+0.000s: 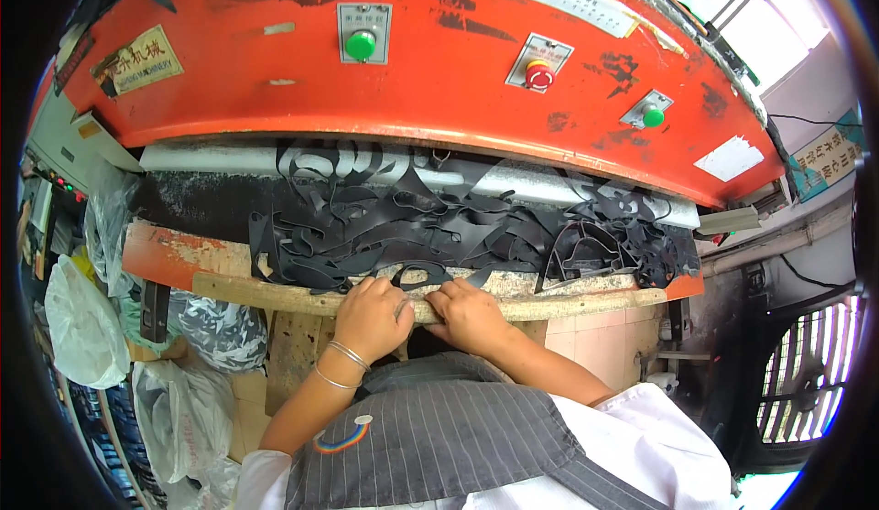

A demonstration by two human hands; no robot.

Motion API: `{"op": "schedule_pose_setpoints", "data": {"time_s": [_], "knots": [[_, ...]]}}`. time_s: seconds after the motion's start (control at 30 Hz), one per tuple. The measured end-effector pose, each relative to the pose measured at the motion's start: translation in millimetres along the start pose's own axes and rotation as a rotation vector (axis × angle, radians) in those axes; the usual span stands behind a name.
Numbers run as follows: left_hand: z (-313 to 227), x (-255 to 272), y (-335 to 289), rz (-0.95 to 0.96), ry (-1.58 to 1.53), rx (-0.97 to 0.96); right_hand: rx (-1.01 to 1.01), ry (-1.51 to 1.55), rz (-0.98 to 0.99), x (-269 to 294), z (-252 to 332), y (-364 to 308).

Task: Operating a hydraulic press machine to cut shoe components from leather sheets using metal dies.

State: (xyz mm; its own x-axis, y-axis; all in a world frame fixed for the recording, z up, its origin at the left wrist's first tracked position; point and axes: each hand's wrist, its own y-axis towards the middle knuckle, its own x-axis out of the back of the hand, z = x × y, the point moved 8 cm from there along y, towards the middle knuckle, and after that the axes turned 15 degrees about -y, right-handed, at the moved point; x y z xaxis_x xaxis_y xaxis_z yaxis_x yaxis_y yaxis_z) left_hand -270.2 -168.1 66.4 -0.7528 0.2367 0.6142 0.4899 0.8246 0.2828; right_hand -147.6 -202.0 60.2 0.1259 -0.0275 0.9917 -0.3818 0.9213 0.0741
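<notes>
A long pale wooden rail (pixel 275 296) runs along the front edge of a red press. My left hand (pixel 374 318), with two thin bangles at the wrist, is curled over the rail near its middle. Just to its right, my right hand (pixel 467 314) has its fingers bent round the same rail. Beyond both hands lies a tangled heap of black cut-out strips (pixel 412 231), some hanging close to my fingertips. A dark, curved cutting die (pixel 591 255) sits at the right of the heap. The undersides of my fingers are hidden.
Above the bed, the red press body (pixel 439 80) carries a green button (pixel 361 46), a red knob (pixel 539 74) and another green button (pixel 653 117). Plastic bags (pixel 87 322) crowd the left side. A black fan-like frame (pixel 806 382) stands at the right.
</notes>
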Motion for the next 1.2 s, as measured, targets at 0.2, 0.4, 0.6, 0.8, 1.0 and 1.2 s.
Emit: {"op": "schedule_pose_setpoints", "data": {"time_s": [0.2, 0.4, 0.6, 0.8, 1.0, 1.2], "knots": [[9, 2, 21, 0.116, -0.019, 0.051, 0.165, 0.179, 0.240, 7, -20, 15], [12, 6, 123, 0.201, -0.134, 0.029, -0.513, 0.265, -0.202, 46, -144, 124], [52, -15, 162, 0.189, 0.116, -0.136, -0.551, 0.170, -0.011, -4, -181, 182], [94, 16, 203, -0.005, -0.149, 0.002, -0.346, 0.275, -0.302, 28, -199, 208], [115, 3, 214, -0.073, -0.021, 0.013, -0.175, 0.131, -0.304, 13, -189, 231], [105, 1, 221, -0.053, 0.090, -0.016, -0.178, 0.126, -0.315, 6, -200, 223]]}}
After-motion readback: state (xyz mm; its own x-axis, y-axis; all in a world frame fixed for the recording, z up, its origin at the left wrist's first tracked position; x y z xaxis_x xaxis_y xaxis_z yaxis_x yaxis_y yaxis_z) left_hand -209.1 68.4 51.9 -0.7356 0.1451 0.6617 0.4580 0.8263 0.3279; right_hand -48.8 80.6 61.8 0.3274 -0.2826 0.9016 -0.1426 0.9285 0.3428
